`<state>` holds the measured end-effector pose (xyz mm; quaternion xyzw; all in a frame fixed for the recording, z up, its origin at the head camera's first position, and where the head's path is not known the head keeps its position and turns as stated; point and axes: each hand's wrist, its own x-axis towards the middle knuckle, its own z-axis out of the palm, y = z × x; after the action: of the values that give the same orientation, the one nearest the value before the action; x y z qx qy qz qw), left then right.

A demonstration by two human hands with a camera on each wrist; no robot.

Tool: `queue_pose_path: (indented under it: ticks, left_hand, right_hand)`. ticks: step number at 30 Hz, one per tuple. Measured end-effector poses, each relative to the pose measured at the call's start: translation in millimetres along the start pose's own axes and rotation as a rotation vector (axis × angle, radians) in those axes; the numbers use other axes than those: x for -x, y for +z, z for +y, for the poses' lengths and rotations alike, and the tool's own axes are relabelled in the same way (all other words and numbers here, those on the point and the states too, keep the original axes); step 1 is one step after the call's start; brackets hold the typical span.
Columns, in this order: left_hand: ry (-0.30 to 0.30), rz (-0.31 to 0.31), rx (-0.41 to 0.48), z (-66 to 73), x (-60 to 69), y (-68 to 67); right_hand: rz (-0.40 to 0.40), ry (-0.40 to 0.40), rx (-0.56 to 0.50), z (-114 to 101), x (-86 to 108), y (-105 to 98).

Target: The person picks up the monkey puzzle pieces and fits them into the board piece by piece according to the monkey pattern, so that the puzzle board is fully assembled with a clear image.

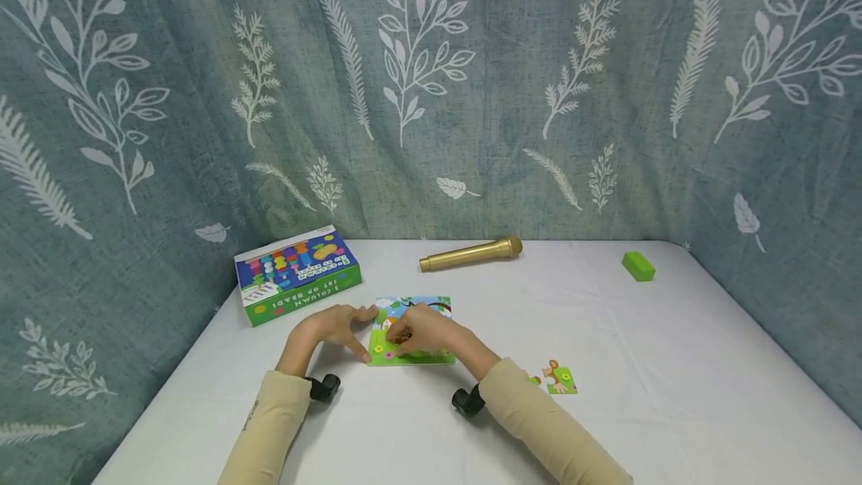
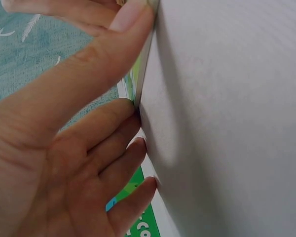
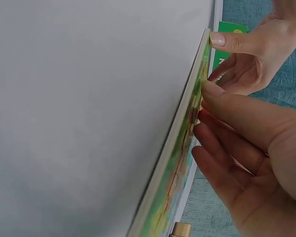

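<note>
A jigsaw puzzle board point(image 1: 441, 358) with a bright green, blue and flowered picture lies flat on the table between both hands. My left hand point(image 1: 333, 325) spans its left side in the head view, thumb at the near corner and a finger near the far corner. Over the middle of the board, my right hand point(image 1: 427, 329) has bent fingers, and its thumb and fingertips touch the picture. Whether a piece lies between them is hidden. In the right wrist view, the thumb point(image 3: 214, 90) rests on the board's face point(image 3: 160, 197). Near the right forearm lies a loose puzzle piece point(image 1: 560, 379).
Another piece point(image 1: 535, 379) is partly hidden by the right sleeve. A boxed bead set point(image 1: 296, 272) stands at the back left of the white table point(image 1: 673, 365). Farther back are a gold microphone point(image 1: 468, 254) and a green block point(image 1: 638, 266). A patterned curtain point(image 1: 431, 171) encloses the table.
</note>
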<state>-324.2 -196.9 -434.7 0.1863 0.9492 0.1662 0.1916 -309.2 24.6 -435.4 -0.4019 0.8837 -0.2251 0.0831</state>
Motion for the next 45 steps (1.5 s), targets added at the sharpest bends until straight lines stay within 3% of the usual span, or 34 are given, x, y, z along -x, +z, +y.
queue_pose_path:
  ticks: [11, 13, 22, 35, 42, 45]
  left_hand:
    - [0.004, 0.011, -0.006, 0.5, -1.0, 0.8]
    - [0.000, 0.013, 0.000, 0.4, -0.8, 0.7]
    - [-0.008, 0.011, 0.015, -0.1, -1.1, 1.0]
    - [-0.010, 0.015, 0.027, 0.8, -0.3, -0.8]
    - [-0.006, 0.019, 0.022, -1.1, -1.7, 0.6]
    - [-0.005, 0.018, 0.019, -1.4, -2.2, 1.4]
  right_hand:
    - [0.024, -0.039, 0.040, 3.7, 19.9, -9.7]
    - [0.033, -0.026, 0.007, 4.8, 26.7, -11.5]
    - [0.077, 0.047, -0.045, 15.0, 65.6, -20.8]
    - [0.101, 0.023, 0.030, 35.2, 119.2, -39.4]
    - [0.072, 0.044, -0.029, 44.0, 152.0, -45.2]
    - [0.076, 0.016, 0.000, 48.6, 164.7, -46.5]
